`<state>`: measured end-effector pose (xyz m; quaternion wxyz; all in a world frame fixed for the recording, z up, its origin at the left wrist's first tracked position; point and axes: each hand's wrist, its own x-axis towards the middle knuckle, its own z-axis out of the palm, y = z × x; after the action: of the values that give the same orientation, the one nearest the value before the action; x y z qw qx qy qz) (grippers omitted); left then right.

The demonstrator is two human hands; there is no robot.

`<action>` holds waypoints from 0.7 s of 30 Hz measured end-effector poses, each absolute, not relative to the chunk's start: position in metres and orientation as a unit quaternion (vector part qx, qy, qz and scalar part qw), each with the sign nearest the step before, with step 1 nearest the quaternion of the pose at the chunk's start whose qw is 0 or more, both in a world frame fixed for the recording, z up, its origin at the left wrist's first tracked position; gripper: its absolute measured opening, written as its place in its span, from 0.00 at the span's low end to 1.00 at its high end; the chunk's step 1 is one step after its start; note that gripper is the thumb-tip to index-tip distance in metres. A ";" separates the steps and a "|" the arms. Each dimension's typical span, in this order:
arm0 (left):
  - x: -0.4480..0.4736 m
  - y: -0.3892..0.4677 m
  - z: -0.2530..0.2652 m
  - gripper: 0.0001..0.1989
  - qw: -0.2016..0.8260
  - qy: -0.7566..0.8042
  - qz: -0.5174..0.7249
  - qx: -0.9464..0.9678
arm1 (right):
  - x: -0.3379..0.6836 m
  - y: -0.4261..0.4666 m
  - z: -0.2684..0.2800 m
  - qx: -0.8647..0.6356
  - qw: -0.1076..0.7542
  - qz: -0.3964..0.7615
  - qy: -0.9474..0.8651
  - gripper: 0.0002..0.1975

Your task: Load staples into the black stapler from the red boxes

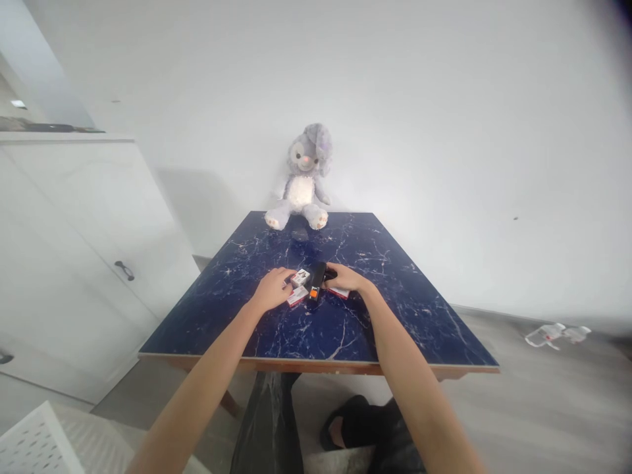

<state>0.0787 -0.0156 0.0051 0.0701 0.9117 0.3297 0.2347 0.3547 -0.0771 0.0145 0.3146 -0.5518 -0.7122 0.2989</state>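
My left hand (271, 288) has its fingers curved and apart at the left edge of two small boxes. One is a white box (300, 277) with dark print; the other, a white-and-red box (297, 295), lies just below it, near my thumb. Between my hands is a black handheld object (316, 282) with an orange patch at its near end; its exact kind is unclear. The fingers of my right hand (344, 276) close on its right side. Another white-and-red box (338, 292) shows partly under my right hand.
A grey plush toy (302, 178) sits at the far edge of the blue marbled table (395, 316), against the wall. White cabinets (89, 263) stand on the left. Clear plastic bottles (546, 334) lie on the floor at right. A white perforated item (37, 444) is at lower left.
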 end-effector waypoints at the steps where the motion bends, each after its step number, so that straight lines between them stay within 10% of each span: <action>1: 0.078 -0.016 0.006 0.22 0.069 0.329 0.232 0.913 | 0.355 -0.077 0.015 -0.551 0.313 0.299 -0.713 0.20; 21: 0.070 -0.017 0.008 0.41 0.071 0.321 0.164 0.930 | 0.350 -0.081 0.019 -0.542 0.317 0.309 -0.714 0.19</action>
<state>0.0698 -0.0168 0.0076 0.0713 0.9301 0.3210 0.1635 0.3498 -0.0810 0.0194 0.3173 -0.5420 -0.7140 0.3093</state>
